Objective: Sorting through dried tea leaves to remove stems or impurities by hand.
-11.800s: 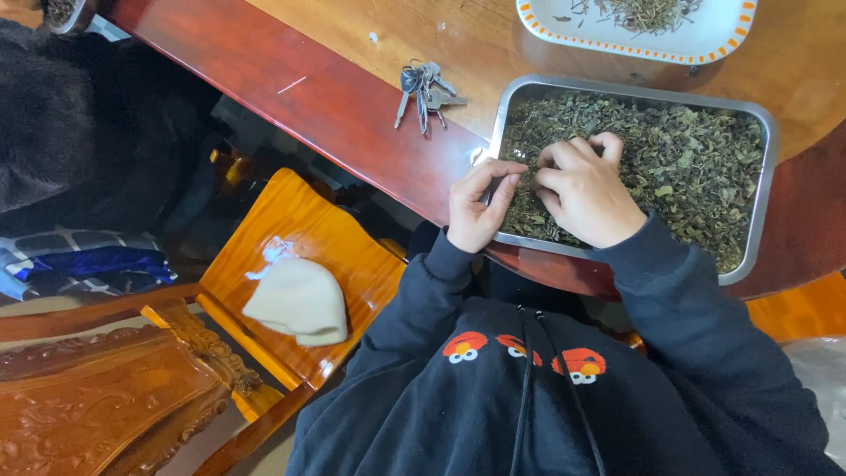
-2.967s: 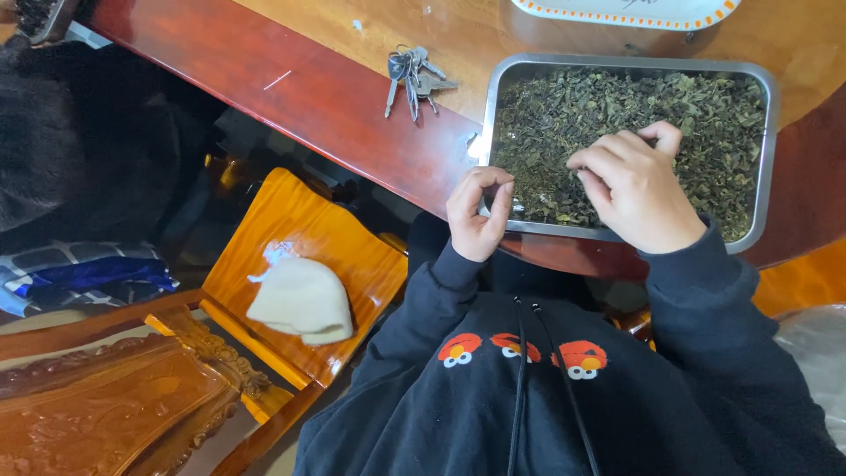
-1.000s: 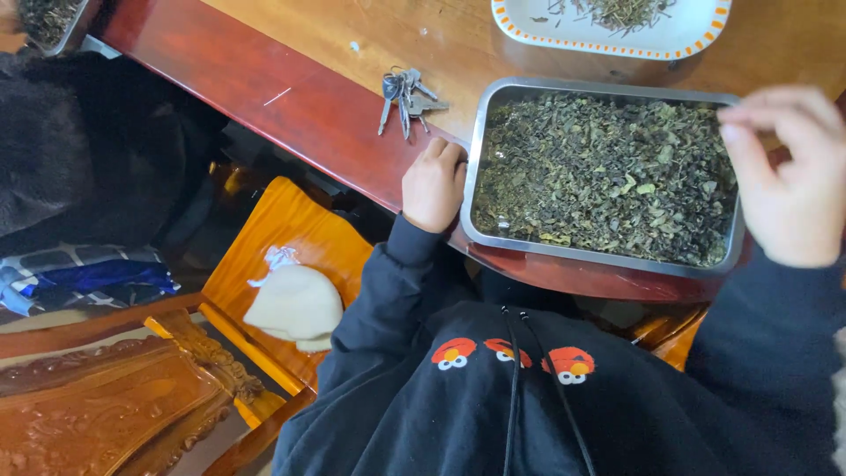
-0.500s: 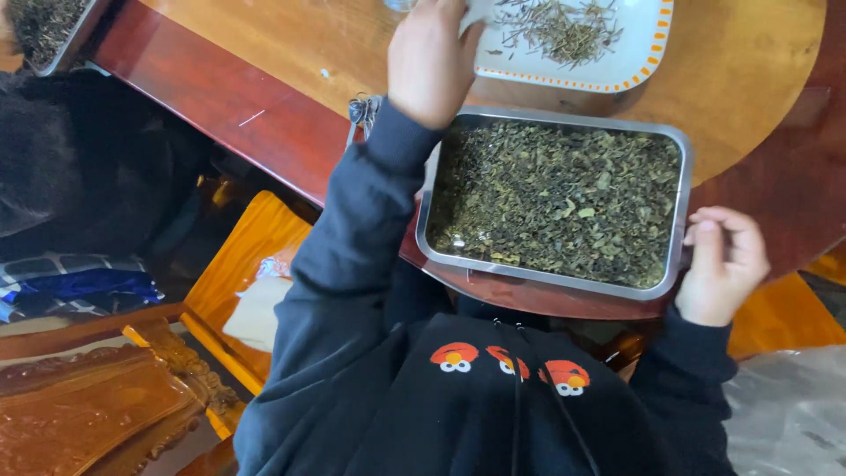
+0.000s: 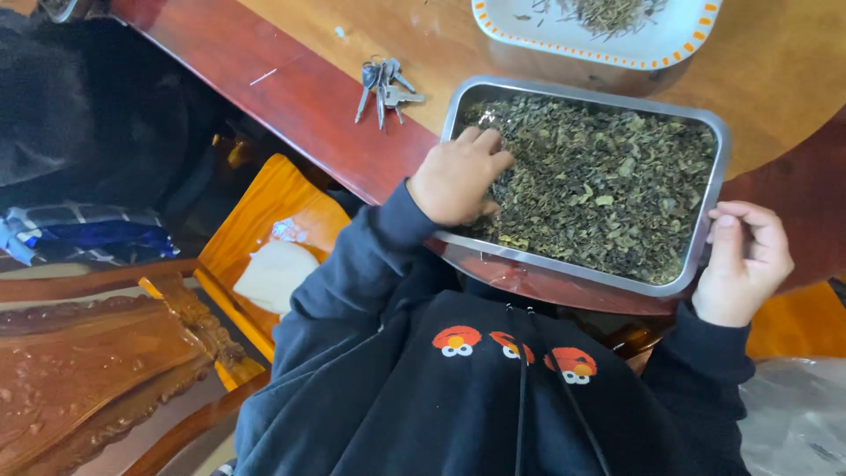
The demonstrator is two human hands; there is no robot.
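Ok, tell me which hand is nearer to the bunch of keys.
Left. The left hand rests in the metal tray's near-left corner, just below the bunch of keys; the right hand is at the tray's far right edge.

Left hand (image 5: 456,179): palm down, fingers curled loosely, knuckles up, forearm in dark sleeve angled up from lower left. Right hand (image 5: 743,258): raised at side, fingers bent inward, thumb near fingertips, wrist in dark sleeve below.
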